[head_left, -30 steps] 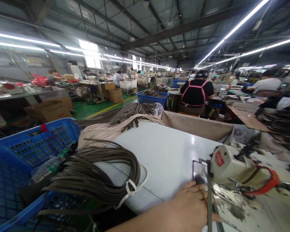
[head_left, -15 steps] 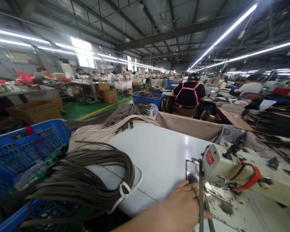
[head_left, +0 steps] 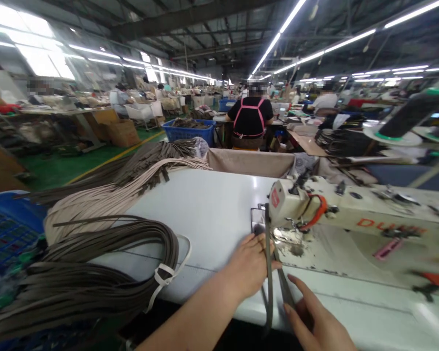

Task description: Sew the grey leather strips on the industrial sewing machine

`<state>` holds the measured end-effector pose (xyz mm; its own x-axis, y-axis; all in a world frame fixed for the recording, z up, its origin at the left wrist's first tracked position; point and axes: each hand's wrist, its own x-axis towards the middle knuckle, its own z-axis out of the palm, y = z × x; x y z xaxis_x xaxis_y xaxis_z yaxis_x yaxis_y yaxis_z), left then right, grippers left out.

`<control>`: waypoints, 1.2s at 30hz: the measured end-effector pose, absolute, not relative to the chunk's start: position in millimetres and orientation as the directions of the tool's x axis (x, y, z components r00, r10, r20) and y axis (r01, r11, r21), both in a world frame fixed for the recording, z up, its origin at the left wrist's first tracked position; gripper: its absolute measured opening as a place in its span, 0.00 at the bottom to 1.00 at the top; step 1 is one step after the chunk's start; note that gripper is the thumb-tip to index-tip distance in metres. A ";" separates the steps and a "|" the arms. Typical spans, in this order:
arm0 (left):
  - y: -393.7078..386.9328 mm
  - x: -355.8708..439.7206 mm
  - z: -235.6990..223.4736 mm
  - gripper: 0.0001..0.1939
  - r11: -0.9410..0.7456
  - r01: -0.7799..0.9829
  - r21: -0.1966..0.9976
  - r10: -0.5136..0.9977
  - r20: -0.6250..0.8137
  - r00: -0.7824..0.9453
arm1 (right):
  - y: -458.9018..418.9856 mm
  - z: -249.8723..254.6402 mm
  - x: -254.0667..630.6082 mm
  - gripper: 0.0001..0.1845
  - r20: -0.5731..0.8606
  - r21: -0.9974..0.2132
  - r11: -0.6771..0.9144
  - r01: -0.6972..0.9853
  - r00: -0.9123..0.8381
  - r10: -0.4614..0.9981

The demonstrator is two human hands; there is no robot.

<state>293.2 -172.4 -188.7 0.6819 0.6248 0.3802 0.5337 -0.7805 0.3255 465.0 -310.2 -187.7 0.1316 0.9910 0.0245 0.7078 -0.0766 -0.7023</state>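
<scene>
My left hand [head_left: 250,263] lies on the white table beside the needle area of a sewing machine [head_left: 314,204], fingers close together and bent. A dark grey-brown strap [head_left: 269,287] crosses its thumb side and hangs over the table's front edge. A second length of strap runs past the thumb, so the hand appears to grip the strap against the table. My right hand [head_left: 318,317] is at the front edge, thumb and index finger apart on either side of that second length. Its other fingers are hidden. At the left, a bundle of dark straps [head_left: 161,243] is tied with white tape.
Beige straps [head_left: 91,200] and more dark straps [head_left: 175,151] lie at the far left of the table. A blue basket [head_left: 14,204] stands to the left. Behind the table hangs a beige cloth bin [head_left: 249,161]. A co-worker [head_left: 250,114] sits beyond it. Thread cones [head_left: 409,117] stand at right.
The view has swung right, showing more of the sewing machine. My right hand has come in from below, beside the strap. My left hand keeps its place by the needle area.
</scene>
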 end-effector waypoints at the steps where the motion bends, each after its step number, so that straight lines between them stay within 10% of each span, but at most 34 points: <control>1: -172.4 293.7 -190.2 0.22 -0.777 0.532 0.335 0.629 0.377 0.680 | -306.6 -181.3 462.9 0.31 0.037 -0.667 -0.079 0.741 0.139 0.990; 11: -175.2 293.8 -190.0 0.22 -0.770 0.527 0.359 0.636 0.376 0.674 | -275.8 -183.7 461.9 0.25 0.205 -0.418 -0.021 0.908 0.117 0.972; 20: -175.1 294.3 -191.1 0.21 -0.780 0.541 0.314 0.626 0.372 0.686 | -285.1 -194.6 462.1 0.16 0.469 -0.383 0.116 0.917 0.085 0.879; 36: -170.2 296.8 -197.5 0.24 -0.764 0.569 0.305 0.645 0.370 0.669 | -285.1 -195.9 461.2 0.12 0.529 -0.371 0.168 0.913 0.059 0.847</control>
